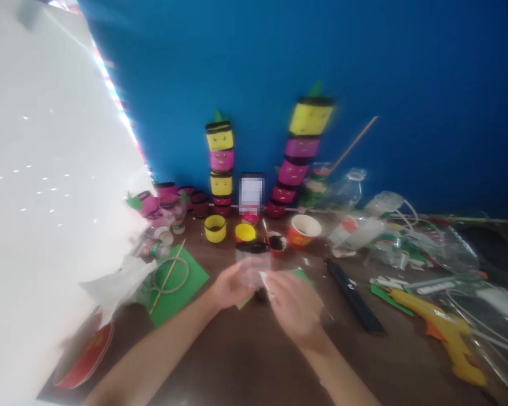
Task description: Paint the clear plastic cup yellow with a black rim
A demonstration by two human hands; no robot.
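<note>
A clear plastic cup-like piece with a black rim point(253, 255) is held near the middle of the table. My left hand point(232, 286) is closed around its left side. My right hand point(294, 307), blurred by motion, pinches a small white piece point(266, 280), perhaps tissue or paper, against or close to the right side of the clear piece. Just behind them are a yellow paint pot point(245, 232) and a small dark-stained cup point(276, 242) with a brush standing in it. Whatever lies under the hands is mostly hidden.
Two yellow-and-purple stacks point(222, 160) point(294, 172) lean on the blue wall. A paper cup point(305, 230), black cutter point(353, 296), yellow glue gun point(444, 327) and plastic bottles point(355, 231) stand or lie to the right. Green sheet point(195, 273) and red container point(87, 358) lie left.
</note>
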